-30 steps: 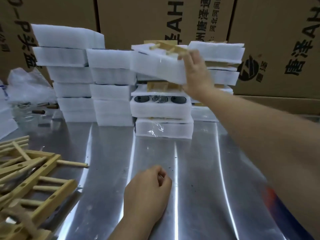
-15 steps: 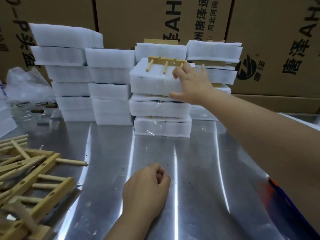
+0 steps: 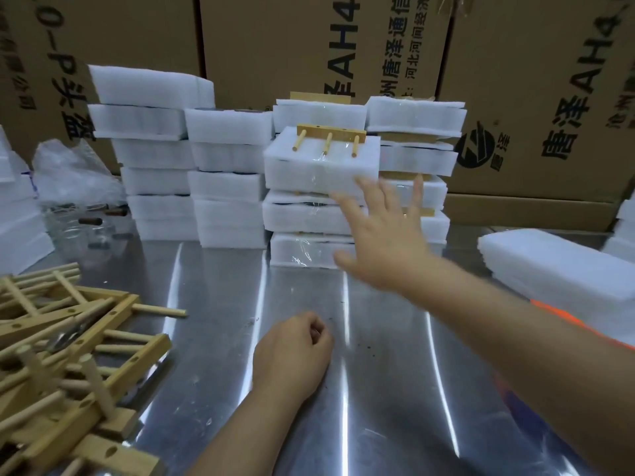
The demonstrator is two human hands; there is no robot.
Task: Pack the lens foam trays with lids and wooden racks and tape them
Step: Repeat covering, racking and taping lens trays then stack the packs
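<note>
A taped white foam pack [image 3: 319,166] with a wooden rack [image 3: 331,135] on its top sits on a stack of two other taped packs at the middle back of the metal table [image 3: 378,389]. My right hand [image 3: 385,235] hovers in front of that stack, fingers spread and blurred, holding nothing. Nearer to me, my left hand [image 3: 292,352] rests on the table in a loose fist, with nothing visible in it. Several loose wooden racks [image 3: 68,359] lie piled at the left front.
Stacks of white foam trays [image 3: 154,156] stand at the back left and more taped packs [image 3: 415,146] at the back right. Foam lids [image 3: 556,273] lie at the right edge. Cardboard boxes [image 3: 309,46] wall the back. A plastic bag [image 3: 75,180] lies at the left.
My right hand set the taped pack with its rack on the middle stack, let go of it and drew back toward me with fingers spread. The left hand stayed put.
</note>
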